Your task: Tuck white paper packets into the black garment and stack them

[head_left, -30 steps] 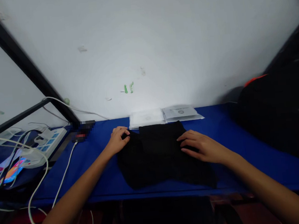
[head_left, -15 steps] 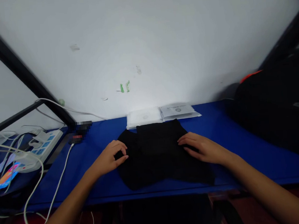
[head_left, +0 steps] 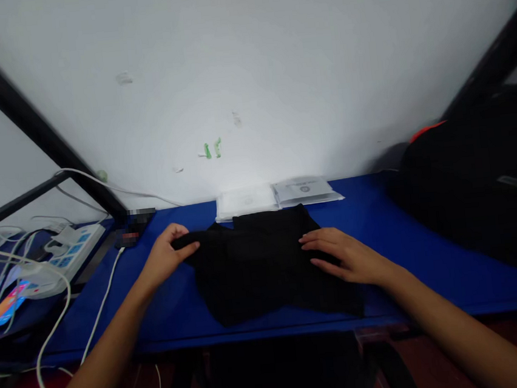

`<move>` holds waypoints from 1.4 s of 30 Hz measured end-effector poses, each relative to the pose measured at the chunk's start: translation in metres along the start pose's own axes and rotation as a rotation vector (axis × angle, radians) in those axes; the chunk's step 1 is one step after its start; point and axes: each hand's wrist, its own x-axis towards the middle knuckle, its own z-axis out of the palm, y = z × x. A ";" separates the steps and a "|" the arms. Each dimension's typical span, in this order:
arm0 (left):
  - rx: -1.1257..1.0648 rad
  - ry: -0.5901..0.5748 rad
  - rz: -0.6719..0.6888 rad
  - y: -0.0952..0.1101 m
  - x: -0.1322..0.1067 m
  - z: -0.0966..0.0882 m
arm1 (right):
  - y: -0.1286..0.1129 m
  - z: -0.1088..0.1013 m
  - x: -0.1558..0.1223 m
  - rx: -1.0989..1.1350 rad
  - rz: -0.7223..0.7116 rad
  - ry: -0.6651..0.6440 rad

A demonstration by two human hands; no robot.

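A black garment (head_left: 265,266) lies partly folded on the blue table (head_left: 430,263) in front of me. My left hand (head_left: 166,258) pinches the garment's left edge and holds a strip of it pulled out to the left. My right hand (head_left: 344,256) rests flat on the garment's right side, fingers stretched out and pressing the cloth down.
Clear plastic packets with paper inserts (head_left: 277,195) lie against the white wall behind the garment. A large black bag (head_left: 481,178) fills the table's right end. At the left are a white power strip (head_left: 69,252), white cables (head_left: 99,301) and a phone (head_left: 2,307).
My left hand slid down the garment's left edge, then took hold of the cloth and pulled it out to the left. My right hand stayed flat on the right side.
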 end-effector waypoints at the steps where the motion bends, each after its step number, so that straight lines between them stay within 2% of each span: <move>1: -0.082 0.087 -0.046 0.000 0.005 0.000 | -0.001 0.001 0.000 -0.003 -0.011 -0.006; 4: -0.348 0.275 -0.119 -0.001 0.016 0.008 | -0.003 0.003 0.001 -0.006 -0.026 -0.017; 7: -0.556 0.368 -0.051 0.003 0.022 0.021 | -0.004 0.004 0.001 -0.003 -0.036 -0.017; 9: -0.575 0.391 0.036 0.008 0.022 0.031 | -0.004 0.004 0.000 -0.004 -0.036 -0.023; 11: -0.486 0.367 0.130 0.015 0.021 0.042 | -0.004 0.003 0.000 -0.004 -0.030 -0.028; 13: -0.305 0.307 0.237 0.021 0.019 0.054 | -0.004 0.002 0.000 0.004 -0.025 -0.023; 15: -0.070 0.187 0.379 0.026 0.015 0.066 | -0.004 0.002 0.000 0.016 -0.022 -0.012; 17: 0.135 -0.037 0.522 0.029 0.010 0.078 | -0.004 0.002 0.000 0.020 -0.019 -0.009; 19: 0.259 -0.264 0.594 0.031 0.005 0.086 | -0.005 0.002 0.000 0.013 -0.014 -0.019; 20: 0.283 -0.331 0.598 0.031 0.002 0.088 | -0.005 0.002 0.000 0.009 -0.012 -0.025; 22: 0.269 -0.367 0.573 0.030 -0.002 0.088 | -0.005 0.002 0.000 0.006 -0.009 -0.033; 26: 0.155 -0.246 0.556 0.018 -0.003 0.075 | -0.005 0.001 0.000 0.031 0.003 -0.022; 30: 0.322 -0.037 0.391 -0.005 -0.002 0.064 | -0.002 -0.001 0.002 0.043 0.061 0.009; 34: 0.542 -0.061 0.214 -0.020 -0.003 0.065 | 0.004 -0.006 0.013 0.024 0.136 -0.041; 39: 0.578 -0.120 0.222 -0.011 -0.003 0.072 | 0.010 -0.007 0.028 0.008 0.137 -0.137; 42: 0.525 -0.101 0.220 -0.002 0.001 0.072 | 0.011 -0.008 0.029 -0.003 0.138 -0.146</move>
